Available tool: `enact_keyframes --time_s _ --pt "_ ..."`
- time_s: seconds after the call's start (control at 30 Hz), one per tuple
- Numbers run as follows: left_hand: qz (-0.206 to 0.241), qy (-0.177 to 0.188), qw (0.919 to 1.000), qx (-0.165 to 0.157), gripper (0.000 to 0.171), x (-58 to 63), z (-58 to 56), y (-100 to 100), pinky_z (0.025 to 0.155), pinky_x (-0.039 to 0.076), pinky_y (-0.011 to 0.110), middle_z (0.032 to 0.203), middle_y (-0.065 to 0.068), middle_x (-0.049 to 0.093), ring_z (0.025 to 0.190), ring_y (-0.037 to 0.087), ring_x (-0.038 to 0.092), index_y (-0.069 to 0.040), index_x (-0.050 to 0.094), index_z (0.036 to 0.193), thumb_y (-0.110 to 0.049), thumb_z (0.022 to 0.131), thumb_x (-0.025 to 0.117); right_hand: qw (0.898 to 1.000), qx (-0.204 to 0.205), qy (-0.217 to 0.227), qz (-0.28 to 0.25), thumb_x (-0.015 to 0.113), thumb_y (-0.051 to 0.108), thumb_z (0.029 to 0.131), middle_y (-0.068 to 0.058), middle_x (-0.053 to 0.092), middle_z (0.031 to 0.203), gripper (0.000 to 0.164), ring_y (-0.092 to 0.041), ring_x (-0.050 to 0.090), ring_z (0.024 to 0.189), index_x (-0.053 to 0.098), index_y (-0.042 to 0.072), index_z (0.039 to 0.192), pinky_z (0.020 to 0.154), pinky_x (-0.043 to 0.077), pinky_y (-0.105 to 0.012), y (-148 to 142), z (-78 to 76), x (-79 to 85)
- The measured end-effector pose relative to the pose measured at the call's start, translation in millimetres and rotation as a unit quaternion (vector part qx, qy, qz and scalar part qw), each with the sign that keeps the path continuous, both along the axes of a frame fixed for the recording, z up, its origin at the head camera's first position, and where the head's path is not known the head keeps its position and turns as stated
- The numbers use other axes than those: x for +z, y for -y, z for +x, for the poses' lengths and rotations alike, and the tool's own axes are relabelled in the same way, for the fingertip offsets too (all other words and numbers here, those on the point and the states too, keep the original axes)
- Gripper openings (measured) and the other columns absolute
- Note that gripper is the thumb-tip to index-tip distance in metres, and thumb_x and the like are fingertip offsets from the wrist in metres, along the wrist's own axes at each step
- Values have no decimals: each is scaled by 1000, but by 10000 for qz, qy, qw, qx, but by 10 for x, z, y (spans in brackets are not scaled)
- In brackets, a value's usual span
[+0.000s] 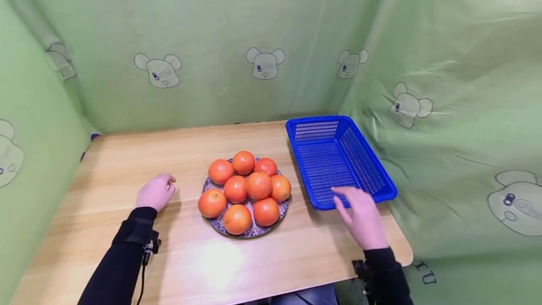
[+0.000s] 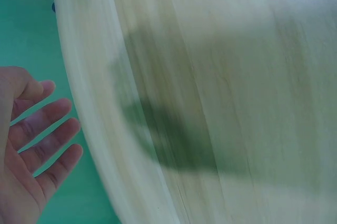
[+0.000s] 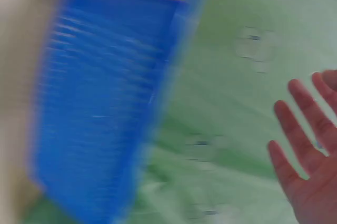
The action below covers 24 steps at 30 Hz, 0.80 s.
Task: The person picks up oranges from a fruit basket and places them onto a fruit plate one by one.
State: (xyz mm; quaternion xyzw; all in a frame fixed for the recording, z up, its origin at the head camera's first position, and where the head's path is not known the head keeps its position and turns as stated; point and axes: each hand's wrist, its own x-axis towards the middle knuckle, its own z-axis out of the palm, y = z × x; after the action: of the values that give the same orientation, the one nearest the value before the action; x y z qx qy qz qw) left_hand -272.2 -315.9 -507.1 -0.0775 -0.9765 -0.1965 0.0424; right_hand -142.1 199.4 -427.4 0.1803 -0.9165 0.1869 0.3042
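Observation:
Several orange-red round fruits that look like tomatoes are heaped on a blue-and-white patterned plate in the middle of the table. To the left of the plate is my left hand, its fingers loosely bent and holding nothing. In the left wrist view its fingers are spread and relaxed. My right hand is over the near edge of a blue plastic basket with nothing in it. Relaxed, slightly spread fingers show in the right wrist view, where the basket is blurred.
The wooden table carries the plate, with the basket at its right end. Green curtains printed with bear heads hang behind and on both sides. Dark sleeves with wrist cameras and a cable cover both forearms.

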Motion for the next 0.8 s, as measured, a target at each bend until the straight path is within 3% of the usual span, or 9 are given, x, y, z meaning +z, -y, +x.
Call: enact_keyframes --time_s 0.17,0.33,0.57,0.8 --pt "-14 -51 9999 -135 25 -17 -17 12 69 52 51 100 21 69 88 38 66 1 66 102 -9 87 50 9974 -367 614 57 76 14 81 -12 68 111 36 -32 62 104 67 9 116 94 45 -53 -17 105 -481" --pt "11 -136 9995 -267 23 -43 -3 19 72 51 52 99 23 68 89 40 65 2 67 100 -8 86 52 9936 -570 976 66 73 22 84 -11 68 116 33 -32 59 115 68 11 115 109 32 -54 -21 19 -701" --pt "61 -59 9995 -310 22 -79 77 103 71 51 53 97 23 68 88 41 65 3 66 99 -8 85 53 9895 -325 1366 -339 70 23 86 -8 69 115 25 -34 56 121 70 14 109 114 22 -57 -55 -203 -769" --pt "45 -142 9988 -463 23 -39 11 65 69 51 54 100 24 68 89 43 65 2 66 101 -9 86 52 9820 -322 1850 -192 66 27 90 -9 69 116 24 -36 55 123 69 13 109 115 19 -59 -232 -512 -674"
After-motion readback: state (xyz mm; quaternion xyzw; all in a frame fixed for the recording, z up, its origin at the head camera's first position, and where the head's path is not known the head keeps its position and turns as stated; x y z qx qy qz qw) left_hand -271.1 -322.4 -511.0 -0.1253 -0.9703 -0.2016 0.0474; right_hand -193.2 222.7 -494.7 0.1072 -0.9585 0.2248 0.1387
